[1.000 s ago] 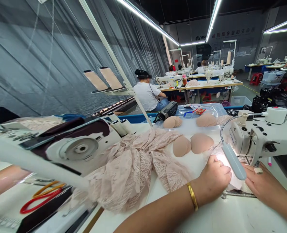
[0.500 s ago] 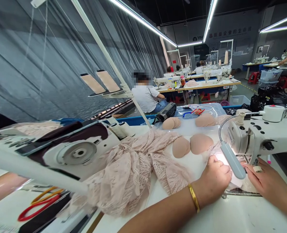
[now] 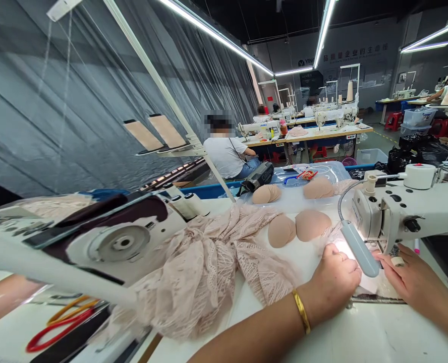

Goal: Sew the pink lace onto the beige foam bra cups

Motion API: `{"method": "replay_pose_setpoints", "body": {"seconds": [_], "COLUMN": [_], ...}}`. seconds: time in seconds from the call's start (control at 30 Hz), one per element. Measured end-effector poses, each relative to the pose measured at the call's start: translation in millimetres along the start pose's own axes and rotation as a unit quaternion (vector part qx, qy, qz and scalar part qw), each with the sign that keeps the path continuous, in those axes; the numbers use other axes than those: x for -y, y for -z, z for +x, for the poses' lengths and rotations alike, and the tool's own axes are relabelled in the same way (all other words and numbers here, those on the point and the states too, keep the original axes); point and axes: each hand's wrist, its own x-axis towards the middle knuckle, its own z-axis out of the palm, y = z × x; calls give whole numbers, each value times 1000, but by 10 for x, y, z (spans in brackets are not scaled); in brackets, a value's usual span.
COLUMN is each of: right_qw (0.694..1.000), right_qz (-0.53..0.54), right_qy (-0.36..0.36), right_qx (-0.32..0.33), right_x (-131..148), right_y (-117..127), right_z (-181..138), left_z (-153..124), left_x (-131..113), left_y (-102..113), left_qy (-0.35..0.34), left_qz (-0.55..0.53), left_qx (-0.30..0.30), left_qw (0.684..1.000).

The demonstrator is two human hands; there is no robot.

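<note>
My left hand (image 3: 337, 276), with a gold bangle at the wrist, is closed with its fingers pinching pale fabric (image 3: 367, 285) in the lamplight by the sewing machine (image 3: 398, 206). My right hand (image 3: 411, 275) rests on the other side of the needle area, fingers stretched towards it and a pale band on one finger. Its fingertips are partly hidden by the machine and by the grey lamp (image 3: 360, 248) between my hands. Beige bra cups (image 3: 313, 225) lie beyond my left hand. Pinkish lace fabric (image 3: 197, 272) is heaped to the left.
Stacks of beige cups (image 3: 266, 193) sit on a clear plastic lid (image 3: 332, 171) at the back. On the left stand another machine (image 3: 123, 243), thread cones (image 3: 167, 131) and red-handled scissors (image 3: 59, 330). A person in a white shirt (image 3: 224, 154) sits ahead.
The view has shifted slightly. Both hands keep nearly the same place and pose beside the machine; no thing is visibly taken up or let go.
</note>
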Motion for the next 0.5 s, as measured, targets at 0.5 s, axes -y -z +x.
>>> {"method": "replay_pose_setpoints", "body": {"seconds": [0.5], "right_qw": [1000], "right_qz": [-27], "right_qy": [0], "right_qx": [8], "right_x": [-39], "right_y": [-104], "right_z": [-87], "left_z": [-4], "left_x": [-3], "left_y": [35], "left_qy": [-2], "left_qz": [-11], "left_qx": [9], "left_qw": [1000]}}
